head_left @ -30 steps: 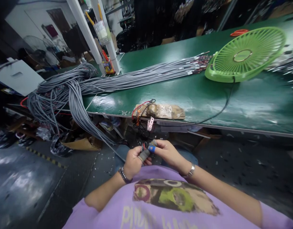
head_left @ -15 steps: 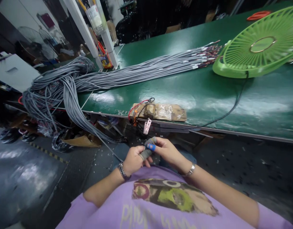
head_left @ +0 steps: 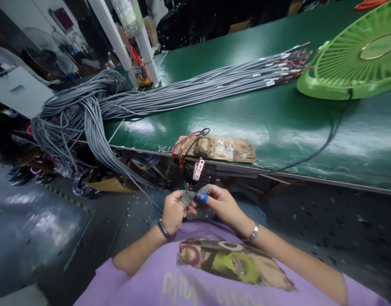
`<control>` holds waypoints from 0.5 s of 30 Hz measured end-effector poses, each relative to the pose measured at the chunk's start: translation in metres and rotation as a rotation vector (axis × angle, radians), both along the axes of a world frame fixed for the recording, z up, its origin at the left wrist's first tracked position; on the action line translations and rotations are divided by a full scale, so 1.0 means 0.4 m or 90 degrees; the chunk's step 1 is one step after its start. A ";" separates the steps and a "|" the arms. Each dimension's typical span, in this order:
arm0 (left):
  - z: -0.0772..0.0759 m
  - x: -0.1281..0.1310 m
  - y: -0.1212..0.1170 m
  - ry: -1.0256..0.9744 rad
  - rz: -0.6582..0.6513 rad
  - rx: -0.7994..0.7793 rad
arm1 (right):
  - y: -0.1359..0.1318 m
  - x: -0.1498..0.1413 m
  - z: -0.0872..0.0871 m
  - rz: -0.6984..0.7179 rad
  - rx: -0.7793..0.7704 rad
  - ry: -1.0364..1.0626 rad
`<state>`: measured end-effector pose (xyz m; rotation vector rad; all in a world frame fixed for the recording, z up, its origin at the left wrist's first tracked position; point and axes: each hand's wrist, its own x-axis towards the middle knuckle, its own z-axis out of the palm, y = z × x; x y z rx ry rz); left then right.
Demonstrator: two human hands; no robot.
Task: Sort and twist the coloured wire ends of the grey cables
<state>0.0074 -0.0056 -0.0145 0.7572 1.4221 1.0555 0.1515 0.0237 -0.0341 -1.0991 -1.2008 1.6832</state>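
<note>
My left hand and my right hand meet in front of my chest, below the edge of the green table. Grey and blue finger covers sit on their fingertips. Both hands pinch the end of a grey cable, which runs off to the left toward the hanging bundle. Thin coloured wire ends stick up from the cable end above my left fingers. A small pink clip hangs from the table edge just above my hands.
A thick bundle of grey cables lies across the table and droops off its left end. A taped block with red and black wires sits at the near edge. A green fan lies at the right, its black cord trailing along the table.
My hands have lifted a little and the coloured wire ends now show above my left fingers. The view has shifted, so the fan sits farther right and higher.
</note>
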 end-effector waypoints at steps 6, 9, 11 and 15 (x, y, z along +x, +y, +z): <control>0.024 -0.006 0.004 -0.016 -0.020 0.001 | 0.002 0.011 0.020 0.032 -0.010 0.017; 0.022 -0.011 0.003 0.004 -0.059 0.014 | 0.014 0.013 0.052 0.047 -0.021 0.021; 0.018 -0.013 0.000 0.016 -0.086 0.023 | 0.023 0.011 0.073 0.084 -0.024 0.013; 0.013 -0.017 -0.002 0.045 -0.128 0.039 | 0.033 -0.001 0.088 0.117 -0.054 0.026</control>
